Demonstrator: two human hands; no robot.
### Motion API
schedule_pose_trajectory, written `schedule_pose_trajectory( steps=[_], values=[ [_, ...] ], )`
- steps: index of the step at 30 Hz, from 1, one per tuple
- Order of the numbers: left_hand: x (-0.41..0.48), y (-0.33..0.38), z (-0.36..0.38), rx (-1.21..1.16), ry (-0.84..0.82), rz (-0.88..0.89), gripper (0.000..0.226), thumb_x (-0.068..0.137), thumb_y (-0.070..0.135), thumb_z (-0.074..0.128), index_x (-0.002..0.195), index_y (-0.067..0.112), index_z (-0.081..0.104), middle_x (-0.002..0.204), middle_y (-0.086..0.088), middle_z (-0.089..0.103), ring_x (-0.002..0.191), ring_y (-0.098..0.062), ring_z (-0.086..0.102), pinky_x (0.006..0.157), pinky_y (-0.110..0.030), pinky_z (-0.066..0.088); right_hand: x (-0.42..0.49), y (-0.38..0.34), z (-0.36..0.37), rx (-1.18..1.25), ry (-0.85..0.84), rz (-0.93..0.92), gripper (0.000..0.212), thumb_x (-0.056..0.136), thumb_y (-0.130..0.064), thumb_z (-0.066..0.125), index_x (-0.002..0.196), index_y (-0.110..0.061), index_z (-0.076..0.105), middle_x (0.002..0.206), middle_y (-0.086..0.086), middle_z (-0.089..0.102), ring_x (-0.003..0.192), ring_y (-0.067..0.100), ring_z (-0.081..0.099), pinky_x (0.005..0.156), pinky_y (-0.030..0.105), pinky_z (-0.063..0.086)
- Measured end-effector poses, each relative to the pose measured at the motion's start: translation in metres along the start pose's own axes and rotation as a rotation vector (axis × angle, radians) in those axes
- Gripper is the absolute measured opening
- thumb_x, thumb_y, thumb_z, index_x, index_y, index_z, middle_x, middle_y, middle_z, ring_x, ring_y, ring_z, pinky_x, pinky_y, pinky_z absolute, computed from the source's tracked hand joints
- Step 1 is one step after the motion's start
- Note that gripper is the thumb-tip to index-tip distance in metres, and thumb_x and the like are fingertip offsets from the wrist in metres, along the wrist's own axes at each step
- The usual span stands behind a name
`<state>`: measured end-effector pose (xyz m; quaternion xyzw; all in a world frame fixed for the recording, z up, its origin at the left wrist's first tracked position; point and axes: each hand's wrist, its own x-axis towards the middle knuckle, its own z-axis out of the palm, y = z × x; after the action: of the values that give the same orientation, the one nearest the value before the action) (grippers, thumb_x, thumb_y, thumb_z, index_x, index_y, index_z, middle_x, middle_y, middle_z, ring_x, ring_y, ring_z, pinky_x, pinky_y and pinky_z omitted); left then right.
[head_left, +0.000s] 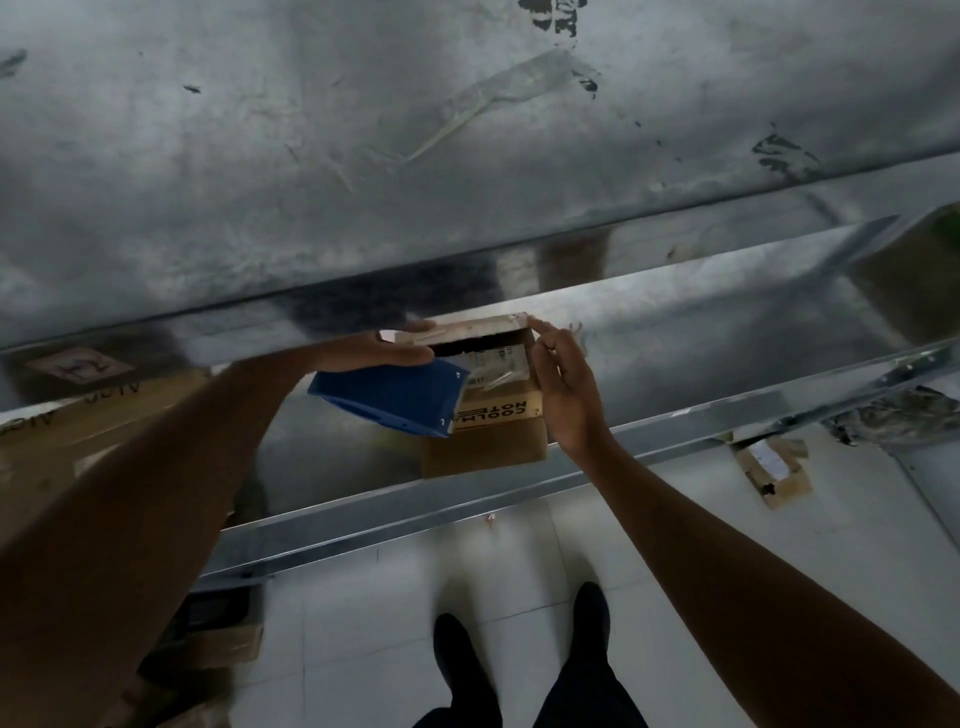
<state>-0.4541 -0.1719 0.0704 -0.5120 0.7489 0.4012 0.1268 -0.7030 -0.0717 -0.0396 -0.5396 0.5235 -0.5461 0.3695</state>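
Head view: a person stands at a metal shelf (675, 358), both bare arms reaching forward to a small cardboard box (488, 444) that sits on the shelf deck between the two hands. The box's top flap (467, 328) is raised at its far edge. The left hand (384, 351) holds the flap's left end, thumb (418, 327) above and the remaining fingers below, pressed together on the card. The right hand (566, 400) lies along the box's right side, fingers slightly apart and loosely bent, gripping nothing. Its index fingertip (537, 326) touches the flap's right corner. Inside the opened box, just left of the right-hand fingers, lie pale packets (491, 366); their contents cannot be read. Dark lettering, upside down to the camera, is printed on the box's near upper face. A blue tray (384, 397) sits tilted directly under the left-hand fingers and overlaps the box's left side. It appears to lean there unheld, though the blur leaves contact with the left hand uncertain. Further left, beneath the left forearm, a larger carton (62, 436) stands on the same deck. The shelf's front rail (415, 499) runs under both wrists. Below it is a tiled floor (395, 587) with the person's dark shoes (457, 654) and, well to the right of the right hand, a torn cardboard scrap (774, 470).
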Motion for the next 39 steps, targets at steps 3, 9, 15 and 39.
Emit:
schedule_pose_trajectory(
  steps=[3, 9, 15, 39],
  values=[
    [-0.01, 0.005, 0.009, 0.129, 0.143, 0.079, 0.065, 0.083, 0.069, 0.058, 0.141, 0.044, 0.047, 0.123, 0.012, 0.058, 0.09, 0.001, 0.056, 0.072, -0.021, 0.038, -0.003, -0.015, -0.004, -0.154, 0.05, 0.016, 0.05, 0.106, -0.05, 0.037, 0.127, -0.008, 0.054, 0.124, 0.012, 0.065, 0.111, 0.029, 0.067, 0.08, 0.054, 0.061],
    [-0.03, -0.012, 0.019, 0.024, 0.459, -0.035, 0.065, 0.074, 0.075, 0.059, 0.121, 0.031, 0.059, 0.104, 0.006, 0.062, 0.081, -0.003, 0.055, 0.067, -0.015, 0.038, -0.002, -0.01, -0.011, -0.306, 0.018, 0.061, 0.035, 0.109, -0.04, 0.036, 0.119, -0.012, 0.054, 0.111, 0.004, 0.07, 0.094, 0.016, 0.073, 0.068, 0.044, 0.064],
    [-0.015, -0.017, 0.041, 0.201, 0.901, 0.2, 0.084, 0.076, 0.088, 0.045, 0.115, 0.016, 0.067, 0.098, -0.001, 0.072, 0.081, -0.012, 0.063, 0.077, -0.023, 0.048, 0.002, -0.012, -0.013, -0.398, 0.002, 0.096, 0.029, 0.107, -0.048, 0.034, 0.101, -0.022, 0.045, 0.102, 0.004, 0.071, 0.085, 0.018, 0.074, 0.061, 0.042, 0.063],
    [-0.006, -0.038, 0.039, 0.44, 0.858, 0.441, 0.088, 0.083, 0.087, 0.024, 0.126, 0.023, 0.066, 0.082, 0.005, 0.073, 0.059, -0.002, 0.044, 0.061, -0.02, 0.038, 0.025, -0.011, -0.014, -0.007, 0.217, 0.582, 0.014, 0.099, -0.016, 0.064, 0.092, -0.008, 0.073, 0.084, 0.007, 0.073, 0.081, 0.022, 0.071, 0.081, 0.038, 0.062]
  ],
)
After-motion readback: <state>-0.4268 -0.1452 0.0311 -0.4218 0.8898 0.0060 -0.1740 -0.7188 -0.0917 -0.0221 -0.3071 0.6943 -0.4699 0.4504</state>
